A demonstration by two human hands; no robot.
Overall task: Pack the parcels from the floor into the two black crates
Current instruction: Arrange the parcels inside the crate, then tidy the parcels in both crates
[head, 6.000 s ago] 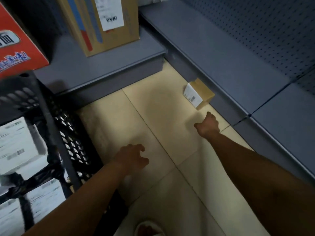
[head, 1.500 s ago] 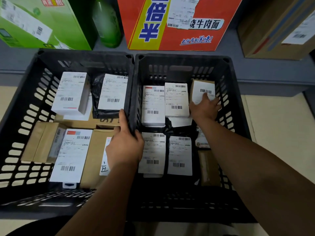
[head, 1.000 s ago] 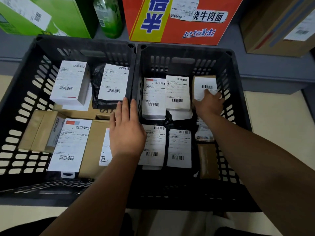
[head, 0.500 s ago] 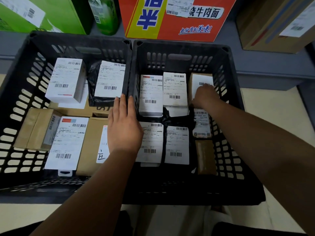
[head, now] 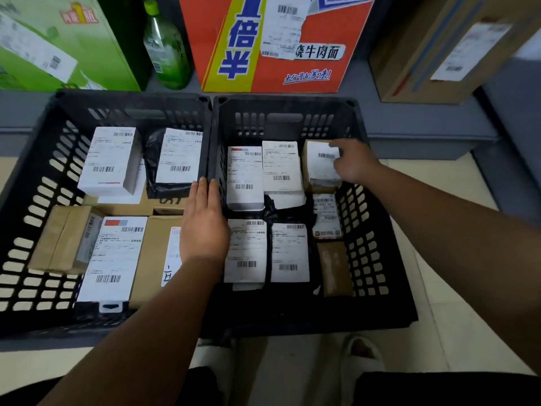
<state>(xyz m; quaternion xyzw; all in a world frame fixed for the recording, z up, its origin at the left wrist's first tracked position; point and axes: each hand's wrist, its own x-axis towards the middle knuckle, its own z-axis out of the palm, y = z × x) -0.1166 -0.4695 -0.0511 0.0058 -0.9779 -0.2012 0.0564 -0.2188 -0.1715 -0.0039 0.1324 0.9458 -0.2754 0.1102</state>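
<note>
- Fingers (head: 336,144) of right hand (head: 355,167) are loosely bent and touch the right edge of a small brown box (head: 317,168). Whether they pinch it or only rest on its label, I cannot tell.
- The box lies just left of that hand, in the far right corner of the right crate (head: 281,102). Its long axis runs away from the person, along the crate's right wall, and its white label faces up.
- It sits beside two white-labelled parcels (head: 281,168) in the back row, close to them. Any nudge to seat it would likely go down or towards the far wall, not sideways.
- Left hand (head: 205,227) lies flat with its fingers straight and together on the meeting rims of the two crates. It holds nothing and is well apart from the box, so the right hand is plainly the nearer.
- Left crate (head: 131,98) also holds a layer of labelled parcels.
- Only a strip of floor (head: 439,317) shows beside the crates, too little to judge whether more parcels wait.
</note>
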